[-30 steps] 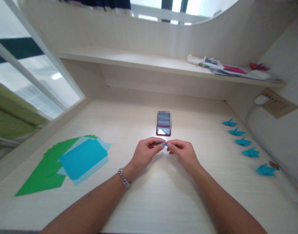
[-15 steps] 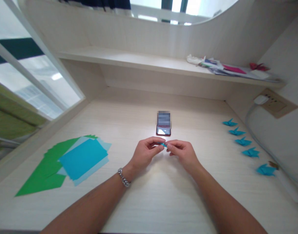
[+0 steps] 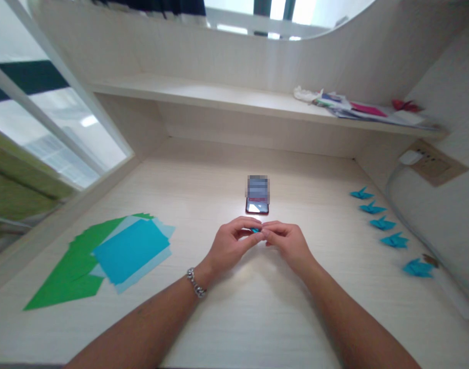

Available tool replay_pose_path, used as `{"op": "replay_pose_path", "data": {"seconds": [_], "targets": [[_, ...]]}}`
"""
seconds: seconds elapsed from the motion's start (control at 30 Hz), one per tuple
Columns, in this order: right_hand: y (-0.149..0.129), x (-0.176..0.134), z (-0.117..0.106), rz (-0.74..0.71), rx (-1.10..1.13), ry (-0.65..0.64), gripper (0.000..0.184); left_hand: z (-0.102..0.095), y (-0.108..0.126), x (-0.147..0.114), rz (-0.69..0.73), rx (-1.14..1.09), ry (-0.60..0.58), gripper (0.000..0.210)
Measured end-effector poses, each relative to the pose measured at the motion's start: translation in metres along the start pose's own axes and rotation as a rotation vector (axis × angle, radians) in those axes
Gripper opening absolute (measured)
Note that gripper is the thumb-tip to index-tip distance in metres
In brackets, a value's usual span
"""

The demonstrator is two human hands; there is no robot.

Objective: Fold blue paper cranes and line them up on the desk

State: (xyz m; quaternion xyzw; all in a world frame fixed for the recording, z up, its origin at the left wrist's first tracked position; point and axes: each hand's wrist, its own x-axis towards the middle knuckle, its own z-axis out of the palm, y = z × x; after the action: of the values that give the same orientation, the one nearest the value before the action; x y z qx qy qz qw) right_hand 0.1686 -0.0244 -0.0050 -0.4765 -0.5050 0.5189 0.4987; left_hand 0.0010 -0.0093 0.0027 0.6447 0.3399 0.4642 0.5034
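Note:
Between my fingertips sits a small piece of folded blue paper [image 3: 255,230], mostly covered by the fingers. My left hand [image 3: 234,240] pinches it from the left, with a metal chain bracelet [image 3: 196,283] on the wrist. From the right, my right hand [image 3: 286,240] pinches its other end, and the fingertips of both hands meet there. Just beyond the hands a phone [image 3: 257,206] lies on the desk, its upper part pixelated. Several folded blue paper cranes [image 3: 382,223] stand in a row at the right.
Sheets of blue paper [image 3: 132,251] overlap green paper sheets [image 3: 71,266] on the left of the desk [image 3: 234,328]. Above the back runs a shelf [image 3: 204,95] with papers [image 3: 367,109] on it. A white cable [image 3: 405,220] hangs from a wall socket [image 3: 434,161].
My left fingers have shifted slightly right, and the left thumb now reaches the right thumb. The folded paper is more covered than before. Everything else stays put.

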Motion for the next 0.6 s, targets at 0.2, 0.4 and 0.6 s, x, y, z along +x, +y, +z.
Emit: {"op": "replay_pose_path", "data": {"seconds": [0.2,0.4,0.6], "targets": [[0.0014,0.0001,0.0002,0.024,-0.013,0.0,0.022,0.0005,-0.0036,-0.0019,-0.01,0.023,0.001,0.02],[0.0063,-0.0017,0.0029,-0.063,-0.161,0.025,0.026,-0.0004,-0.0073,-0.0018,-0.028,0.041,0.004,0.023],[0.0031,-0.0095,0.0071,-0.249,-0.485,0.161,0.022,0.0039,-0.0066,-0.0035,-0.038,0.088,0.02,0.025]]}}
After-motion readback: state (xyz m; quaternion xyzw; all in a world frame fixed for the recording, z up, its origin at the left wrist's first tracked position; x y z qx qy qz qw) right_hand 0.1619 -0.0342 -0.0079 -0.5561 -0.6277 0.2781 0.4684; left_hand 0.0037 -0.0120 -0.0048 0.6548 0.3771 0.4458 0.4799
